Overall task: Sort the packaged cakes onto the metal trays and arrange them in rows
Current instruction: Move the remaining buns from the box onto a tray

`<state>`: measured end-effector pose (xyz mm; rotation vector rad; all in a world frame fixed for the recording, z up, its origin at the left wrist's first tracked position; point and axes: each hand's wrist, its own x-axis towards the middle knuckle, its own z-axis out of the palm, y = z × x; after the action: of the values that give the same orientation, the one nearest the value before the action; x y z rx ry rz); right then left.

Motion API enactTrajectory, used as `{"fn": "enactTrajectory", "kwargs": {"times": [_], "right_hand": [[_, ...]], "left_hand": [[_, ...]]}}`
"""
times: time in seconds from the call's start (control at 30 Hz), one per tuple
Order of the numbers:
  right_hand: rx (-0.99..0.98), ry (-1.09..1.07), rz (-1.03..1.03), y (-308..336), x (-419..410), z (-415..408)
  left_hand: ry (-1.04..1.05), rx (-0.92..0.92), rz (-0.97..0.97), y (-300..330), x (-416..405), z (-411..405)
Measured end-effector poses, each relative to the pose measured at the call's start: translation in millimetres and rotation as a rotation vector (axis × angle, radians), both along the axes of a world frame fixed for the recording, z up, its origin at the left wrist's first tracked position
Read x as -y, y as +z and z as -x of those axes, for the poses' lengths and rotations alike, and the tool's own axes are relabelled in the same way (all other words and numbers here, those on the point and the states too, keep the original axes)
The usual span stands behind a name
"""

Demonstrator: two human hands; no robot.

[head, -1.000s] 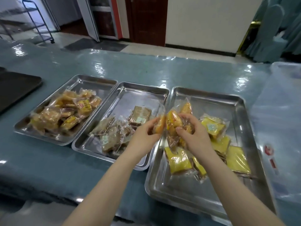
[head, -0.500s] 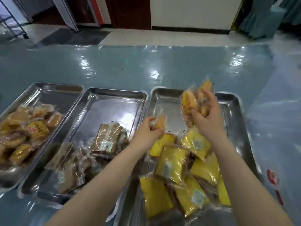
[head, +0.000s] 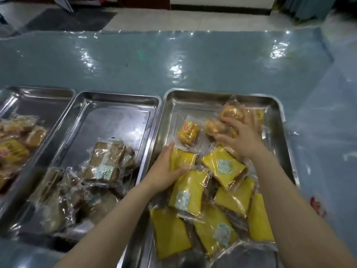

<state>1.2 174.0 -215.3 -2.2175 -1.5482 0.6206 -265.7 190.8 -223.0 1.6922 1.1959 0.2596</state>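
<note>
Three metal trays lie side by side. The right tray [head: 195, 99] holds several yellow square cakes [head: 224, 167] in its near half and small round orange cakes at its far end. One orange cake [head: 188, 133] lies alone, label up. My right hand [head: 241, 136] presses flat, fingers spread, on a cluster of the orange cakes [head: 230, 113] at the far right of that tray. My left hand [head: 167, 167] rests with straight fingers on a yellow cake [head: 181, 158] at the tray's left side. The middle tray [head: 116, 99] holds brown cakes [head: 105, 161]. Orange cakes [head: 11, 151] fill the left tray [head: 38, 91].
The trays sit on a blue table under glossy plastic sheeting [head: 173, 60]. A clear plastic bag [head: 324, 151] with red print lies right of the right tray. Tiled floor and a dark mat [head: 67, 18] lie beyond the table.
Both hands have come down onto the right tray. The orange cakes held up in my right hand now lie at the tray's far end, and the one from my left hand lies alone there.
</note>
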Motion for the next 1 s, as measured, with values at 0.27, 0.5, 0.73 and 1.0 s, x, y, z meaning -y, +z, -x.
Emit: {"fn": "enactTrajectory", "kwargs": {"times": [0.27,0.5,0.73,1.0], "right_hand": [[-0.288,-0.631,-0.287,-2.7,73.9,24.1],[-0.292,-0.405,0.160,-16.2,106.3,67.8],[-0.386,-0.347,-0.035,5.8,114.1,84.0],[-0.461,-0.521,-0.336,26.0,163.9,114.9]], "left_hand": [[-0.089,-0.126,0.016,-12.3,64.0,33.2],[-0.100,-0.227,-0.040,-17.7,83.5,44.7],[-0.126,-0.307,-0.177,-14.7,97.6,53.9],[-0.113,-0.141,-0.134,-3.3,107.3,64.4]]}}
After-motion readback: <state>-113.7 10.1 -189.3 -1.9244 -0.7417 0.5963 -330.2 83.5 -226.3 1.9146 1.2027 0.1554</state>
